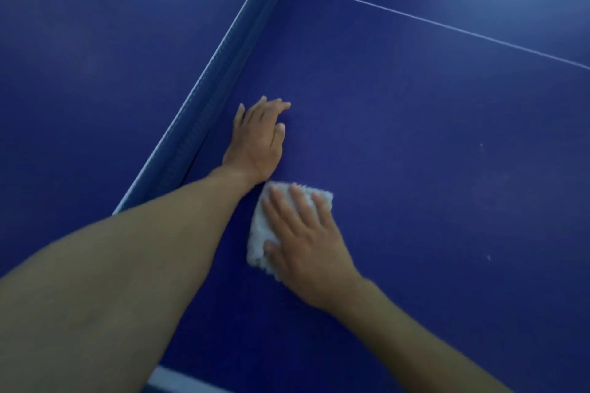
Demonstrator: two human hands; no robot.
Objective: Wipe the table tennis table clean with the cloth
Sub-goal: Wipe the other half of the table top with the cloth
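Fingers (282, 206) of right hand (308, 246): straight, spread, pressing cloth (258, 233) on worktop (431, 143) by net (207, 83), toward near edge. Left hand (258, 140) flat, empty, likely bracing. Keep pressure even; overlap strokes out from net.

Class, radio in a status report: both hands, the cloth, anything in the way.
Right hand flat on cloth, pressing it to table. Left hand open on table beside net. Left wrist close by cloth's far corner.

The table (415, 143) is seen as a smooth, dark blue board with a faint sheen. The cloth (257, 233) is shown as white, fluffy fabric. The net (220, 73) seems to be made of woven mesh, though it is blurred.
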